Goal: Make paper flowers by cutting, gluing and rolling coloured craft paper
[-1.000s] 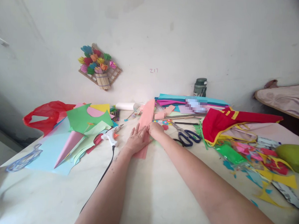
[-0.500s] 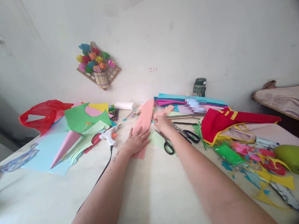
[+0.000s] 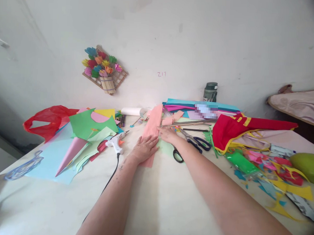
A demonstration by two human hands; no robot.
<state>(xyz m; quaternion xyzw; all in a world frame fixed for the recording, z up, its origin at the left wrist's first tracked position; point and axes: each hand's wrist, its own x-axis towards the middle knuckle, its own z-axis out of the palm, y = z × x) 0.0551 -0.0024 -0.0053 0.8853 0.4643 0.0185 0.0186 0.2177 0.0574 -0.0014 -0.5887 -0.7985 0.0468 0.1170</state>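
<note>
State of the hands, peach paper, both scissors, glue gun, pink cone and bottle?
Peach paper: laid out, partly covered.
Left hand: flat on that paper.
Right hand: at that paper's right edge.
Glue gun: lying on its side.
Blue scissors: lying flat.
Black scissors: lying flat, mostly hidden.
Pink cone: rolled, lying down.
Bottle: upright, capped.

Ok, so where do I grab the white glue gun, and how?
I'd take the glue gun by its handle, coming from the near side: the handle points that way, with the black cord at its end, while the nozzle points away.
</note>
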